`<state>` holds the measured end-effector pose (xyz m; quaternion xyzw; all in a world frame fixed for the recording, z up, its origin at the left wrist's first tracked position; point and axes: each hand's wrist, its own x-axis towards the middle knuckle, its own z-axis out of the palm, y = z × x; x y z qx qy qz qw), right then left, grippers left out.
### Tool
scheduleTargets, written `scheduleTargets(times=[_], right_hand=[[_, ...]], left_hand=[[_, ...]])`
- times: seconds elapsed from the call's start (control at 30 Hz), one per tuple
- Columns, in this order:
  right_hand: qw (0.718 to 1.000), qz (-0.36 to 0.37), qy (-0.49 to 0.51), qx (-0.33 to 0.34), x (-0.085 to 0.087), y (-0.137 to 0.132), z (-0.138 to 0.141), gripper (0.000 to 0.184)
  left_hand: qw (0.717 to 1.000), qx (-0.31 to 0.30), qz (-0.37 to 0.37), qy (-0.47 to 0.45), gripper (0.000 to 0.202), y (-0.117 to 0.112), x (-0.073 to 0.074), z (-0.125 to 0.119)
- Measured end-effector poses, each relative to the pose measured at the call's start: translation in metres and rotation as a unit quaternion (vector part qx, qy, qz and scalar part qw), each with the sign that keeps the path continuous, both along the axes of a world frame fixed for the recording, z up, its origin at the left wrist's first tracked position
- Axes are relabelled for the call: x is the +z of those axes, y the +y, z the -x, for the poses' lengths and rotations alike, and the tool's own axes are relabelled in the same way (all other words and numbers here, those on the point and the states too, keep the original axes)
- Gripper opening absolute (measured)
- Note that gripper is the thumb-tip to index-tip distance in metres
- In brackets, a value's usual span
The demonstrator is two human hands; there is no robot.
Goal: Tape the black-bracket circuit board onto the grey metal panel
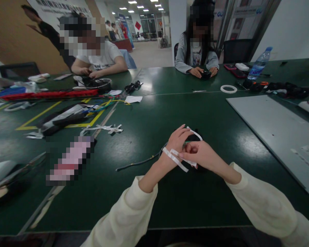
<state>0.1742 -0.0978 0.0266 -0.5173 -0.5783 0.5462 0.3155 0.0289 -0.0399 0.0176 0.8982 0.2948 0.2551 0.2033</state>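
Note:
My left hand (177, 140) is bent over a dark cable (137, 164), its fingers curved and closed around the part that runs under the palm. The cable's free end lies on the table to the left. White tape strips (179, 163) are stuck across my left wrist. My right hand (204, 154) is closed against the left one, thumb and finger pinching a strip of white tape (187, 160) at the wrist. Another white strip (197, 133) curves beyond the left fingertips, beside a black object (195, 138) mostly hidden by both hands.
A grey panel (270, 130) lies at the right, with a tape roll (228, 89) and a water bottle (260, 64) behind. Left of me are a phone-like object (72, 159), tape scraps (110, 129) and a black bundle with wires (67, 118). Two people sit across the table.

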Motion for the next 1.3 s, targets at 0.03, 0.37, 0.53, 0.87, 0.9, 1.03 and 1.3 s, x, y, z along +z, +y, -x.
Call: scheduleTargets(times=[0.03,0.37,0.53,0.87,0.9,1.03,1.3], right_hand=[[1.0,-0.015,-0.012,-0.004,0.001,0.0,0.0,0.037],[0.944,-0.193,-0.179,-0.2,-0.021,0.036,-0.064,0.029],[0.925,-0.182,-0.3,-0.148,-0.036,0.044,-0.079,0.036],[0.922,-0.18,-0.328,-0.099,-0.037,0.039,-0.073,0.031],[0.925,-0.17,-0.323,-0.101,-0.035,0.038,-0.074,0.03],[0.94,-0.146,-0.291,-0.099,-0.032,0.034,-0.073,0.031],[0.928,-0.206,-0.285,-0.122,-0.038,0.038,-0.064,0.023]], left_hand=[[1.0,-0.003,0.013,-0.011,0.041,0.001,-0.001,0.001],[0.982,0.091,0.142,-0.083,0.031,0.026,-0.003,0.013],[0.98,0.086,0.163,-0.076,0.031,0.026,-0.001,0.015],[0.989,-0.044,0.143,0.009,0.05,0.005,0.003,0.01],[0.989,-0.045,0.138,0.018,0.052,0.006,0.002,0.01],[0.99,-0.044,0.134,0.032,0.054,0.008,-0.003,0.012],[0.991,-0.043,0.121,0.046,0.053,0.01,-0.007,0.011]])
